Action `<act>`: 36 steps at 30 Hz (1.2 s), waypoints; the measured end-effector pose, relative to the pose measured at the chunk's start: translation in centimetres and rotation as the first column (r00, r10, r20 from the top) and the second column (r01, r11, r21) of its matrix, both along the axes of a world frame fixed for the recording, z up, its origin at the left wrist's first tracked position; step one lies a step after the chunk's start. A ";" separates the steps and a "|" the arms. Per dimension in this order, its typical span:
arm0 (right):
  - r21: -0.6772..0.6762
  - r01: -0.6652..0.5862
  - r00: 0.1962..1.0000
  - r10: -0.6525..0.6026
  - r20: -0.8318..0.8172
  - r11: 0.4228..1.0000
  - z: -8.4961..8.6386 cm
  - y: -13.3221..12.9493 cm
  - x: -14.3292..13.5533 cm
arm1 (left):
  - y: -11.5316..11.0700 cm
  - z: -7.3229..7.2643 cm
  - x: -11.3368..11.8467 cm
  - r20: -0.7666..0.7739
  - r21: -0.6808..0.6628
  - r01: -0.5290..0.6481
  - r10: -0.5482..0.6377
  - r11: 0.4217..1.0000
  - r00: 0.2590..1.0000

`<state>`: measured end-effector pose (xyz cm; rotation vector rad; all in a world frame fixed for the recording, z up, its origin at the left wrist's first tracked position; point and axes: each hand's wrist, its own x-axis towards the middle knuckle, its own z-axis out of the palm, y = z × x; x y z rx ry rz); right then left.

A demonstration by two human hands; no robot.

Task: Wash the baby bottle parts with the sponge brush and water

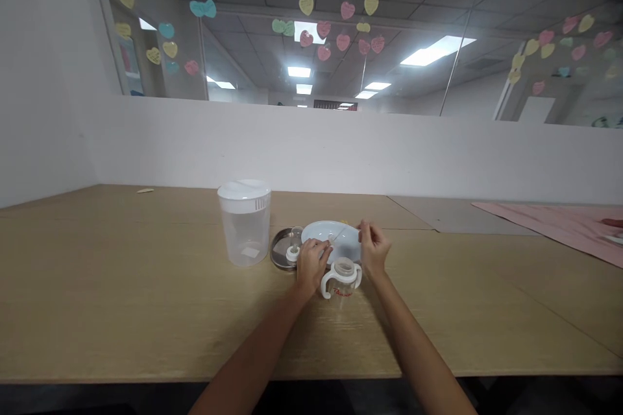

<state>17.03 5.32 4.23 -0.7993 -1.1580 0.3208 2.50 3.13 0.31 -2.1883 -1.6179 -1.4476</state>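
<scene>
My left hand (312,264) is closed, its fingertips pinched at a small clear piece over the white bowl (348,249). A thin, pale, straw-like stick (339,233) slants up from that piece toward my right hand (374,248). The right fingers are closed at the bowl's right rim; what they hold, if anything, is too small to make out. In front of the bowl, between my wrists, a clear baby bottle (343,286) with two white handles stands upright and uncapped. Left of my left hand, a white-collared clear bottle part (293,254) sits in a round metal tray (279,250).
A tall clear container (244,230) with a white lid stands left of the metal tray. A pink cloth (569,225) lies at the far right of the wooden table (160,298). A small flat piece (145,190) lies at the back left, near the white wall.
</scene>
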 end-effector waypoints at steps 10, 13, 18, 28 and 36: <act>0.074 -0.066 0.998 0.067 -0.016 0.995 -0.1 0.0 0.5 | -0.2 0.2 0.3 0.077 -0.007 0.049 -0.048 0.999 0.996; 0.098 -0.115 0.990 0.106 0.095 0.988 -0.3 -0.2 0.4 | -0.3 0.4 0.3 0.051 -0.025 0.045 -0.043 0.999 0.998; -0.201 -0.521 0.791 0.557 0.251 0.830 0.5 0.0 0.8 | -0.3 0.4 0.2 0.030 -0.025 0.054 -0.053 0.998 0.998; -0.339 -0.544 0.766 0.620 0.172 0.767 0.5 0.4 -0.2 | 0.3 0.1 -0.1 0.103 -0.044 0.079 -0.074 0.996 0.992; -0.298 -0.463 0.741 0.549 0.385 0.834 0.1 0.8 0.3 | 0.3 0.3 -0.1 0.116 -0.060 0.126 -0.119 0.990 0.986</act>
